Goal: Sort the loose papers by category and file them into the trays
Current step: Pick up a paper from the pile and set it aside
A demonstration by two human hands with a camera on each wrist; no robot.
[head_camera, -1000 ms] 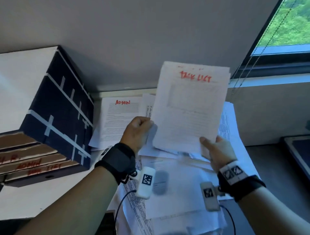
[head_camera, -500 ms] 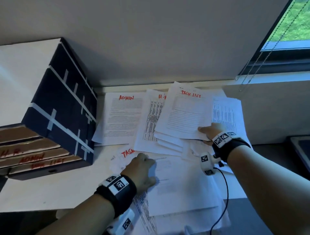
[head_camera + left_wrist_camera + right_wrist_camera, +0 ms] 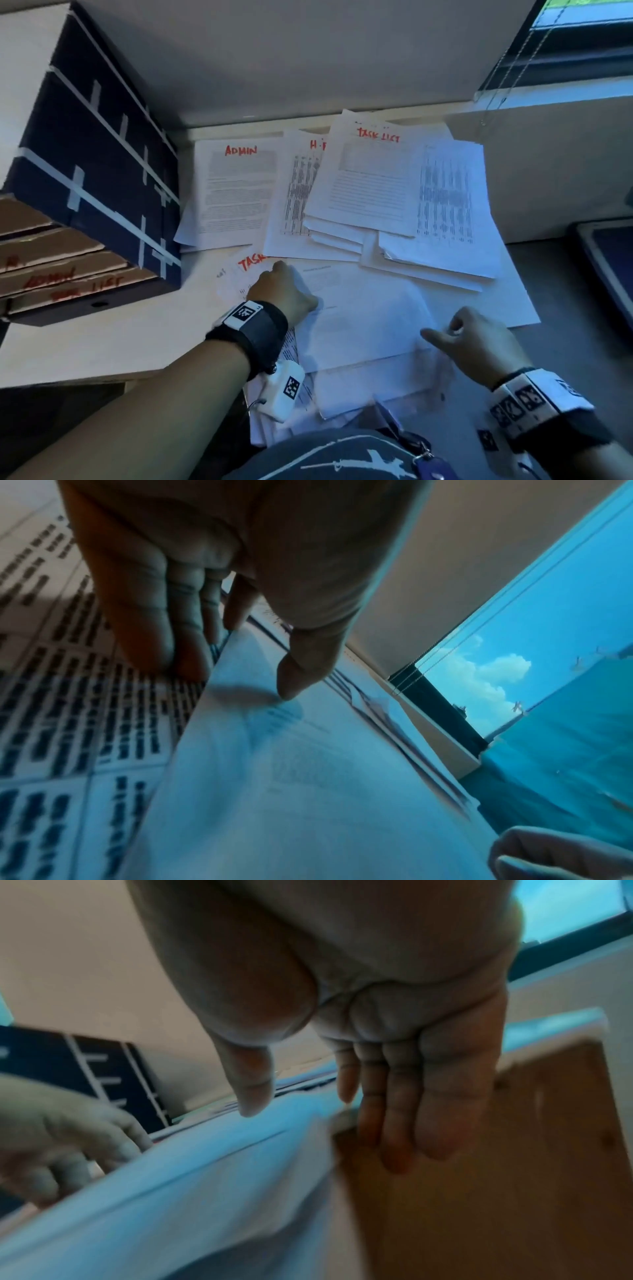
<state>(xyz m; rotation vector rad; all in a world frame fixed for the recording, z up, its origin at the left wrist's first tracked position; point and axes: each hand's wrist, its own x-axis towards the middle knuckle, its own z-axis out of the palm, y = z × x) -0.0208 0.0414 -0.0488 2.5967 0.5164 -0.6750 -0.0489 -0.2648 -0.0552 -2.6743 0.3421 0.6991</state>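
Over loose papers [image 3: 359,318], both hands [image 3: 479,346]

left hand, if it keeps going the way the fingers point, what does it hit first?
The left hand points away from the body across the desk. First in line is probably the sheet headed in red TASK just past the knuckles, then the H.R. sheet overlapping it. Depth is unclear; fingertips are already on paper.

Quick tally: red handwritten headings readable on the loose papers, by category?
ADMIN: 1
TASK LIST: 2, one on the rear stack, one half covered at beside the left hand
H.R.: 1, partly covered
Total: 4 headings in the head view. The other sheets show no readable heading.
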